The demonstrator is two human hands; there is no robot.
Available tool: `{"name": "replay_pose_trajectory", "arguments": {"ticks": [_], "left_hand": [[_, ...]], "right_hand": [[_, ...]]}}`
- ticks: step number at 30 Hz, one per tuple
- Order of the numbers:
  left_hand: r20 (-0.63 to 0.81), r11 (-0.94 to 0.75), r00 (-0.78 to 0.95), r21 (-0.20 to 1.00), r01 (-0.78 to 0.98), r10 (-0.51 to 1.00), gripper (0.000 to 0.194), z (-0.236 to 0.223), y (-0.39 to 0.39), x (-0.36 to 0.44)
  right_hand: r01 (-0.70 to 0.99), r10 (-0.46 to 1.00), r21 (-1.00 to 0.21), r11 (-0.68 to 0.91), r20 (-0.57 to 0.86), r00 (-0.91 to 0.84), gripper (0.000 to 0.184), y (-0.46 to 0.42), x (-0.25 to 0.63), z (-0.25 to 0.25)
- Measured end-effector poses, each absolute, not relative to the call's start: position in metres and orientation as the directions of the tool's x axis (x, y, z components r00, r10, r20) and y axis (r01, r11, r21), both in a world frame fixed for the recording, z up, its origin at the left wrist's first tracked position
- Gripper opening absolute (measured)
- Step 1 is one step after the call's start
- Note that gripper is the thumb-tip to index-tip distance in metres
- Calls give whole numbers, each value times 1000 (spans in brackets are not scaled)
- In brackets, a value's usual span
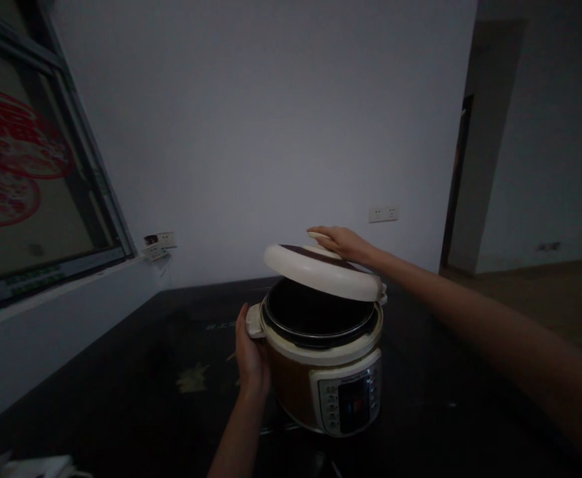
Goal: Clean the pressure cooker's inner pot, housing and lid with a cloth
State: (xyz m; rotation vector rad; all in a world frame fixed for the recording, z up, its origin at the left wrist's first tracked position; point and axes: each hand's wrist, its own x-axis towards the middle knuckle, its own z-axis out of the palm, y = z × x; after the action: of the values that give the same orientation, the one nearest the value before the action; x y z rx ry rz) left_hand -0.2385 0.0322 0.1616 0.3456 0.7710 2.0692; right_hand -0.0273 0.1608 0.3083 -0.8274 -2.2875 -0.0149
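An electric pressure cooker (291, 385) with a cream rim and a button panel stands on a dark table. Its white lid (315, 275) is tilted up, raised at the left and low at the right, so the dark inner pot (315, 315) shows beneath. My right hand (345, 243) is closed around the handle on top of the lid. At the cooker's left side, my left hand (252, 355) grips the cream side handle (254, 321). The inside of the pot is too dark to make out.
The dark tabletop (196, 345) carries a pale worn patch and reaches the wall. Wall sockets (383, 213) sit behind the cooker, with more at the left near a window (22, 166) bearing red decorations. A white item (36, 467) lies at the bottom left.
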Motion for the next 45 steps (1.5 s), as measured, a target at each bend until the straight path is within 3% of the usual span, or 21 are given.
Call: {"name": "replay_pose_trajectory", "arguments": {"ticks": [16,33,45], "left_hand": [[-13,-427,-574,654,-625,819,42,158,33,-239],[32,-448,-591,685,-574,806,44,155,36,-241],[62,-456,-589,699,-551,806,45,153,36,-240]], "right_hand": [[681,571,71,729,486,-661,42,132,-51,288],[681,569,189,707,420,-707,44,122,-59,277],[692,570,202,693,434,-697,44,119,-59,266]]}}
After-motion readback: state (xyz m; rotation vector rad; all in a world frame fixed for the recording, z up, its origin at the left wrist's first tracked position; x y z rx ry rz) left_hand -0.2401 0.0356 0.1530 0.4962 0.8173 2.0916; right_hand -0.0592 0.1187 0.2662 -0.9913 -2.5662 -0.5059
